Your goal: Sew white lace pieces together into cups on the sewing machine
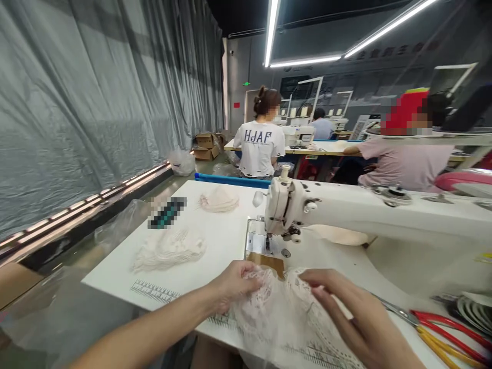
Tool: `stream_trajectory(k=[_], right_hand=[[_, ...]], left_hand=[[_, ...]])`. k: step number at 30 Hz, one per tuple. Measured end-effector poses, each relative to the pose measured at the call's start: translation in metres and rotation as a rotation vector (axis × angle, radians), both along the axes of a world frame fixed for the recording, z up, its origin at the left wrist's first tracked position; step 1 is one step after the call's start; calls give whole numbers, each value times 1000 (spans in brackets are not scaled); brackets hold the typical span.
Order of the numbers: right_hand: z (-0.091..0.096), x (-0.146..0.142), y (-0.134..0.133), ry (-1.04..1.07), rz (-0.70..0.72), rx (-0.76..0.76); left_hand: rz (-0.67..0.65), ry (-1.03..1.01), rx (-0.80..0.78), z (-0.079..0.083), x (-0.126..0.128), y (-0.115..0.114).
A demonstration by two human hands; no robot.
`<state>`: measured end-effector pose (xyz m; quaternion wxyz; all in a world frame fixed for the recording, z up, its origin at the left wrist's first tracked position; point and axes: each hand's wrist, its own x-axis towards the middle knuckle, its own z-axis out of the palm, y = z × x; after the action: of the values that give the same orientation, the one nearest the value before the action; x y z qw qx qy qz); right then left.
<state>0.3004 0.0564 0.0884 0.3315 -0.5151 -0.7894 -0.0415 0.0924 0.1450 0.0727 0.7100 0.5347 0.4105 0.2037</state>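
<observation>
My left hand (239, 285) is closed on the gathered edge of a sheer white lace fabric (277, 312), thumb and fingers pinching it. My right hand (346, 302) has thumb and fingers closed around the lace trim on the other side. The fabric hangs down over the table's front edge. Both hands are just in front of a white sewing machine (280, 210), whose presser foot (268, 241) stands above the metal needle plate. A brown piece (265, 262) lies on the table between the needle plate and the lace.
Two stacks of white lace pieces, a nearer stack (171, 248) and a farther stack (219, 199), lie on the white table (226, 236). Red-handled scissors (418, 318) and a yellow-handled tool (434, 346) lie at right. Several people sit at machines ahead. A grey curtain (96, 102) hangs left.
</observation>
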Motion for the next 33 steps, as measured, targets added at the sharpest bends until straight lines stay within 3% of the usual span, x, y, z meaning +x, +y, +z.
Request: stream_trajectory(k=[2,6,9,11,17,20,29,33], right_hand=[[-17,32,7,-122,-113,4],[-49,71,8,-352,-163,43],[-52,56,6,-315,-201,82],[-44,31,10,-208,-138,21],[-17,-28,41,238,167,-495],[-18,-31,50,309,208,-593],[-31,-10,49,307,-24,-647],[-33,0,53,306,-45,-672]], left_hand=[[-36,26,29,-4,-6,8],[-128,86,160,-5,-8,18],[-159,129,271,-1,-6,19],[-172,144,322,3,-3,18],[-202,124,505,17,-6,16],[-220,135,470,16,-12,18],[-254,121,350,4,-1,31],[-259,109,351,3,4,37]])
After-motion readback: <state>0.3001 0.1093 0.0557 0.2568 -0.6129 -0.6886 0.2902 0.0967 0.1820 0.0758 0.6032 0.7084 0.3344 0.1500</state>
